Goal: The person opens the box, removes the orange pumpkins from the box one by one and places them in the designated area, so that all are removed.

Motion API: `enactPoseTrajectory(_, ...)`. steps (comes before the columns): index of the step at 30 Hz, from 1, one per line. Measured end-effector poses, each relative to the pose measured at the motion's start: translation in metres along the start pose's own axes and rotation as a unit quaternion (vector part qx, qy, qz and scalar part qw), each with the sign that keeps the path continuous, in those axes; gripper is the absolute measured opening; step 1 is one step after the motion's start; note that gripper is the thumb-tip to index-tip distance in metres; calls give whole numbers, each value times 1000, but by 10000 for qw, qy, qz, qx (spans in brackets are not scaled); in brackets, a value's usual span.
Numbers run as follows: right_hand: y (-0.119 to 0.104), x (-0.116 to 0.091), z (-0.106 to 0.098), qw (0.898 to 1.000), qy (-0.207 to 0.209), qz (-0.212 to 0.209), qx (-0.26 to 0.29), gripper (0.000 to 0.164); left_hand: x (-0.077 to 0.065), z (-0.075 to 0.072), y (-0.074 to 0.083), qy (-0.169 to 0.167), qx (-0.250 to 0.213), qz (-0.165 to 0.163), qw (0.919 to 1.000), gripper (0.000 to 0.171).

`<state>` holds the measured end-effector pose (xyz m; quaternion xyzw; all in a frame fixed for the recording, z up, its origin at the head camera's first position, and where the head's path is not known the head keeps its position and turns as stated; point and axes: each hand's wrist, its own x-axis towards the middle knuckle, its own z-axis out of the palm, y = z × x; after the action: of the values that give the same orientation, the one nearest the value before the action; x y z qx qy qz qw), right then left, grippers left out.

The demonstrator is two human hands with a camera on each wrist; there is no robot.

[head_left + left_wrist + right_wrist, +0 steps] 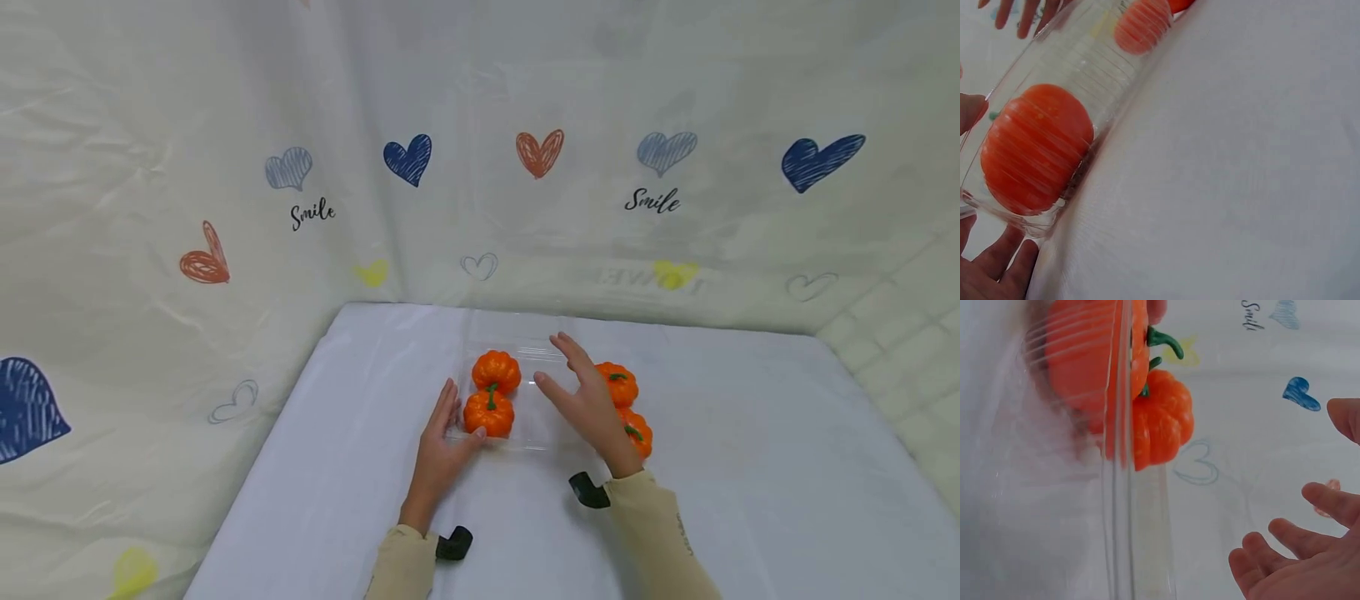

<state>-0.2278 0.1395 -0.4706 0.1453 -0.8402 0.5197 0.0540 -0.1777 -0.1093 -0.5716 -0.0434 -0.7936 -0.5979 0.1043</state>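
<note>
A clear plastic box (532,446) with ribbed walls stands on the white table. Two orange toy pumpkins (488,414) with green stems sit one behind the other in its left part. My left hand (437,467) holds the box's near left corner, its thumb at the front rim and its fingers along the left side. In the left wrist view, a pumpkin (1038,150) shows through the clear wall near the thumb. Held over the box's right side, my right hand (592,408) is spread and holds nothing; the right wrist view shows its fingers (1297,540) apart.
Two more orange pumpkins (618,385) lie on the table to the right of the box, partly hidden by my right hand. The white tabletop (750,467) extends to the right. Behind it hangs a pale curtain (480,217) printed with hearts.
</note>
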Motion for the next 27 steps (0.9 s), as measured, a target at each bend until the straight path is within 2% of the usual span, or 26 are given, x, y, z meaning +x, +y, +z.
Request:
enactPoseTrajectory(3,-3,6,14,9999,-36,-98,-4,69,0,0,0,17,49,36,10000,89)
enactPoseTrajectory(10,-5,15,39,9991,-410,70,34,68,0,0,0,21,65,97,9999,89)
enactPoseTrajectory(18,-4,27,57,9968,-792,123,38,66,3,0,2,-21,153,49,9999,89)
enactPoseTrajectory(27,2,36,67,9972,-649,93,-368,62,3,-1,-1,-19,205,105,9997,90)
